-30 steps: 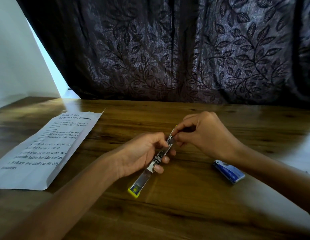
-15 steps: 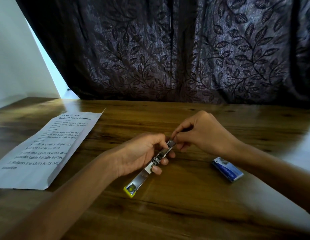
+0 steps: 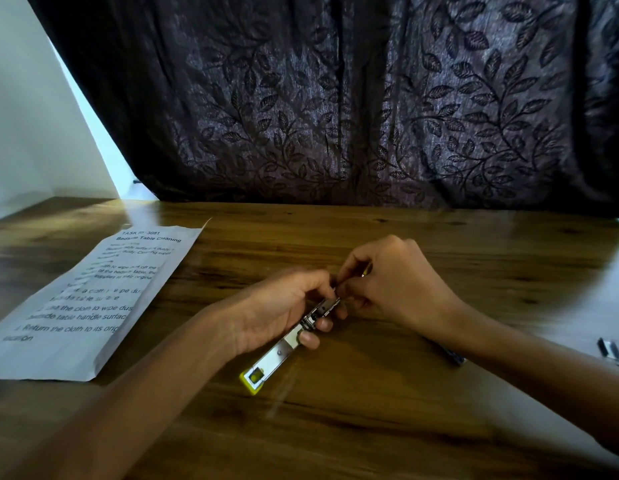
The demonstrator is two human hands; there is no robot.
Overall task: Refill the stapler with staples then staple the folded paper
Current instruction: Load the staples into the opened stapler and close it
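The stapler [image 3: 290, 342], a light, rigid, slick metal body lying on the counter [image 3: 387, 410] right of the folded paper [image 3: 90, 299], is clasped mid-body by the left hand [image 3: 284, 306]; the right hand [image 3: 394, 282] fingers pinch its far end, contents unseen

Bare wooden table [image 3: 387, 427] lies open in front of the 2 hands and beyond them up to the dark curtain [image 3: 335, 116]. The folded paper [image 3: 93, 299] fills the left side; small metal pieces [image 3: 609, 348] sit at the right edge.
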